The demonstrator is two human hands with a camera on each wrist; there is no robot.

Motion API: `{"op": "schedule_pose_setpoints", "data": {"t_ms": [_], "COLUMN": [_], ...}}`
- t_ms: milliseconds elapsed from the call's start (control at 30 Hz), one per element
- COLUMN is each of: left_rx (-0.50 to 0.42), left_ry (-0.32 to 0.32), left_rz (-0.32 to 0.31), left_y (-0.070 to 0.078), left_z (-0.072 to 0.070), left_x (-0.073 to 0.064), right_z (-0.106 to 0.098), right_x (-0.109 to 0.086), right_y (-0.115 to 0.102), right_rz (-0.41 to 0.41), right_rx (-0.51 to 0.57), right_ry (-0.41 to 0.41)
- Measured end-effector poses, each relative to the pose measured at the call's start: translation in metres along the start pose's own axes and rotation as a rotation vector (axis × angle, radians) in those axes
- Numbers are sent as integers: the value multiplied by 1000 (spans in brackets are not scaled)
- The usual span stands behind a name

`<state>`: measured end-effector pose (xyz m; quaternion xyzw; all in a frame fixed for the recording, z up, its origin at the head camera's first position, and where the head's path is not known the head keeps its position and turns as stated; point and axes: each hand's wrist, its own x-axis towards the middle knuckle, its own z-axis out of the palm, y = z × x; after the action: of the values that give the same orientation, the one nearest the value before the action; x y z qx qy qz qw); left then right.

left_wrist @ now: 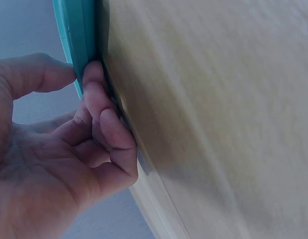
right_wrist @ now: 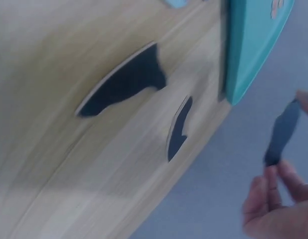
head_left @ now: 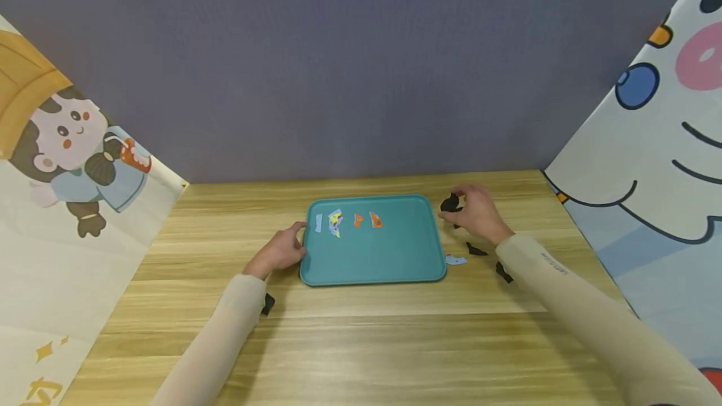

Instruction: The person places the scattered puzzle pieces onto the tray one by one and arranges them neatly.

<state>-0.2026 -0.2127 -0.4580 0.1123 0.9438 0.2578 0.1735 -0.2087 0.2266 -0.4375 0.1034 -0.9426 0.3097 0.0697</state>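
A teal tray (head_left: 389, 262) lies on the wooden table, and my left hand (head_left: 279, 249) grips its left rim, thumb on the edge and fingers curled against its side in the left wrist view. Beyond the tray's right edge, my right hand (head_left: 478, 213) pinches an irregular flat black piece (right_wrist: 283, 132) between thumb and fingertips, above the table. In the tray's upper left part lie a pale blue strip (head_left: 318, 223), a yellow and lilac piece (head_left: 335, 221) and two orange pieces (head_left: 376, 220).
Right of the tray are black pieces (head_left: 476, 249) and a light blue piece (head_left: 455, 260). Another black piece (head_left: 267, 304) lies by my left sleeve. A grey-blue panel (head_left: 361, 67) stands behind the table, with cartoon-printed sheets (head_left: 665, 205) on both sides.
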Motion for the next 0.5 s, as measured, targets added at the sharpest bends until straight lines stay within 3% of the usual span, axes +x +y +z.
{"op": "schedule_pose_setpoints", "data": {"t_ms": [300,500], "left_rx": [-9,-7], "left_ry": [-1,-4], "left_rz": [7,2], "left_y": [-1,-1], "left_z": [0,0], "left_x": [1,2], "right_z": [24,45], "right_x": [12,25], "right_y": [-23,-30], "right_rz": [-107,-197], "right_rx": [148,116], "right_ry": [-34,-58]}}
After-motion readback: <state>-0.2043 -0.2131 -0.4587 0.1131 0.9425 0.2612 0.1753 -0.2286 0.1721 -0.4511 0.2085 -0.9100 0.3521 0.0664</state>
